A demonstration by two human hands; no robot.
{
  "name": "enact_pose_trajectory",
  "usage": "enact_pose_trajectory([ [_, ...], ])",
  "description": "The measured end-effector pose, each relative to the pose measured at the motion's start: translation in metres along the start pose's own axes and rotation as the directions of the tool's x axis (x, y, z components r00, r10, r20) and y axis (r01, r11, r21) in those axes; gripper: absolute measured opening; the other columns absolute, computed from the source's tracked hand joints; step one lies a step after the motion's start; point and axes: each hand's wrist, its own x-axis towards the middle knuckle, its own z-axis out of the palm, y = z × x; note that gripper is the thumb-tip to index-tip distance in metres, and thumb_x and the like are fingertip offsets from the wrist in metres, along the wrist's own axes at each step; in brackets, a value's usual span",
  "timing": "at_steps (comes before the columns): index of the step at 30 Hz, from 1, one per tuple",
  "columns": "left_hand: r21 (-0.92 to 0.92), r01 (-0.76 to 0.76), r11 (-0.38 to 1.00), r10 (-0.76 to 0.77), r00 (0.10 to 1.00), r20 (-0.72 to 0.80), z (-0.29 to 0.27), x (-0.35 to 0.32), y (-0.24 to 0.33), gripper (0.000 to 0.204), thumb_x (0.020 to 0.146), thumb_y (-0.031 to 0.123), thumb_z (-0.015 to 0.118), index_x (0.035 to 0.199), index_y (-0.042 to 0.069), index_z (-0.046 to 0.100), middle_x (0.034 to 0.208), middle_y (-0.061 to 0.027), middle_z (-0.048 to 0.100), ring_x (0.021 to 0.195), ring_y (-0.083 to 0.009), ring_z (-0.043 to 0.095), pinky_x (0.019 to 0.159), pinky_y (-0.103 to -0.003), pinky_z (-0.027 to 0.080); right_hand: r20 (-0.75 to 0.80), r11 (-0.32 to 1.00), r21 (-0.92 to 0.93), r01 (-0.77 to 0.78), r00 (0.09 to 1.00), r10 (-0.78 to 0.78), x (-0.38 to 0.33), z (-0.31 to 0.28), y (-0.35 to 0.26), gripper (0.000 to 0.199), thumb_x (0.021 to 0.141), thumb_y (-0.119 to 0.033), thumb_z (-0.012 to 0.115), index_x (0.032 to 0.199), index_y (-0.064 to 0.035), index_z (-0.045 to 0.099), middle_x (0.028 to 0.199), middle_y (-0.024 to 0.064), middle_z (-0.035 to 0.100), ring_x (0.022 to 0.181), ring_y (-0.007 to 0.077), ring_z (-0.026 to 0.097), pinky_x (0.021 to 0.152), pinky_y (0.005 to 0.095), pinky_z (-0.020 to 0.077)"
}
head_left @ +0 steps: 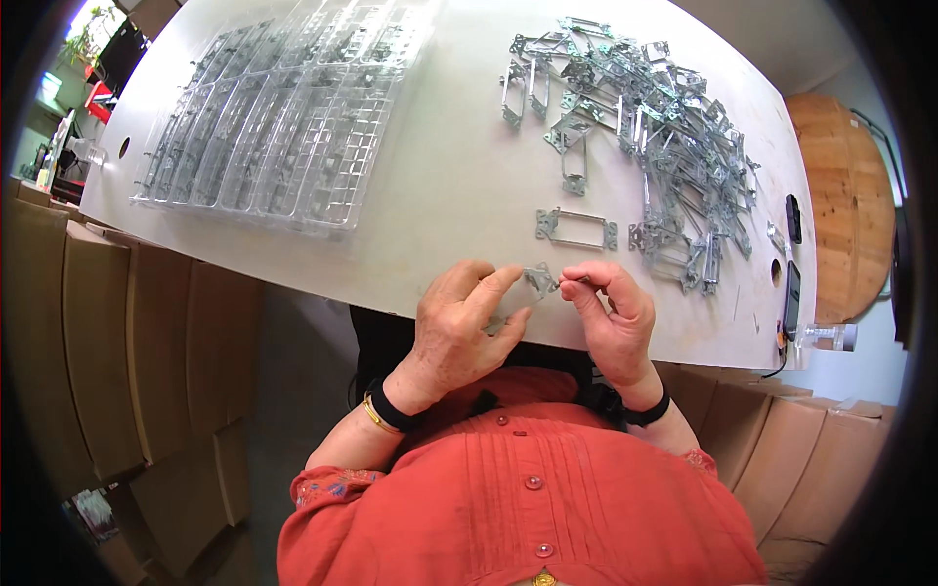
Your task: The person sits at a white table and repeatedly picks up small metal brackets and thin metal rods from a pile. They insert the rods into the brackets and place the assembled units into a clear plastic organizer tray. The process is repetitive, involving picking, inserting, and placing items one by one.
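A small shiny metal bracket [538,280] sits between my hands at the table's near edge. My left hand [461,320] is closed on it, thumb and forefinger gripping its left side; part of it is hidden by the fingers. My right hand [618,317] pinches at the bracket's right end, thumb against forefinger. What lies in that pinch is too small to make out. Just beyond my fingers lies a single metal frame bracket [578,229] with two end plates joined by thin bars. Farther right is a heaped pile of similar brackets [674,146].
Clear plastic trays [342,200] full of metal parts stand on the white table [445,127] at the left. A phone [792,301] and a small black object [793,219] lie along the right edge. Cardboard boxes [161,342] flank the table; a round wooden board [842,205] is beyond it.
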Motion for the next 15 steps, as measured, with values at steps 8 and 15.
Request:
enact_pose_trajectory([
  [8,-0.04,0.021,0.999,-0.021,1.0,0.001,-0.0012,0.001,-0.0017,0.054,0.077,0.01,0.092,0.129,0.005,0.077,0.102,-0.0137,0.07,0.081,-0.0267,0.068,0.068,-0.039,0.055,0.005,1.0,-0.003,-0.012,1.0,0.012,-0.0018,0.0037,0.0023,0.015,0.1,0.002,0.079,0.114,-0.002,0.076,0.101,0.0075,0.077,0.086,0.015,0.073,0.08,0.0287,0.0586],
  [15,-0.039,0.008,0.999,-0.008,1.0,-0.01,-0.0001,0.002,-0.0027,0.054,0.076,0.009,0.092,0.128,0.006,0.076,0.101,-0.0137,0.07,0.082,-0.0273,0.068,0.069,-0.039,0.055,0.013,0.999,0.015,-0.033,0.999,0.032,-0.0009,0.0045,-0.0018,0.016,0.102,0.002,0.077,0.117,-0.0021,0.075,0.102,0.0081,0.077,0.086,0.0152,0.074,0.079,0.0288,0.0593],
])
